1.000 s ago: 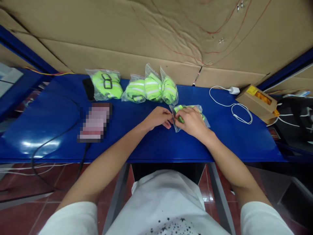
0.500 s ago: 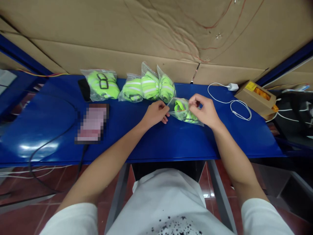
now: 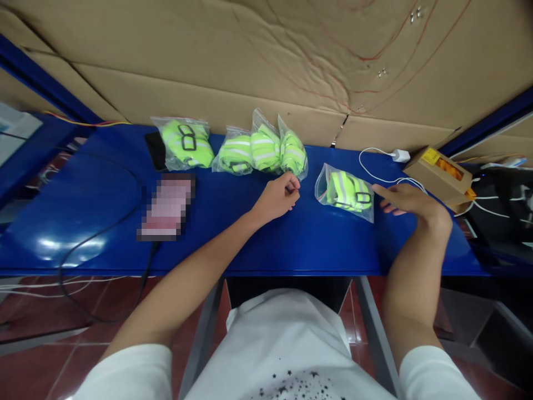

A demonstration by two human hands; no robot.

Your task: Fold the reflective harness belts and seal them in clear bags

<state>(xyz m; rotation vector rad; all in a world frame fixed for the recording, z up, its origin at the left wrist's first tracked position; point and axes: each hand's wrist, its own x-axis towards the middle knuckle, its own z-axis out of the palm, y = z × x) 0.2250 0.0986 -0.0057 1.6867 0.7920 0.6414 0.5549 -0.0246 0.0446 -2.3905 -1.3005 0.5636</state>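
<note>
A clear zip bag (image 3: 350,193) with a folded neon-yellow strap, grey reflective stripe and black buckle inside lies flat on the blue table (image 3: 300,244). At its right edge is my right hand (image 3: 410,201), fingers stretched out; the index tip is close to the bag, and whether it touches I cannot tell. To the bag's left, my left hand (image 3: 277,197) has its fingers curled together with nothing visible in them. Just behind that hand a filled bag (image 3: 293,153) leans beside two similar ones, the middle bag (image 3: 265,147) and the left bag (image 3: 236,153).
Farther left lies another filled bag (image 3: 189,141) partly over a black phone (image 3: 155,150). A blurred-out device (image 3: 166,206) sits nearer me, with a black cable. At the right are a white charger (image 3: 401,156) with its cable and a cardboard box (image 3: 441,175). Cardboard (image 3: 208,50) covers the back.
The bag has shifted right and turned, lying apart from both the left hand and the row. My right hand has moved right and opened from its pinch on the bag.
</note>
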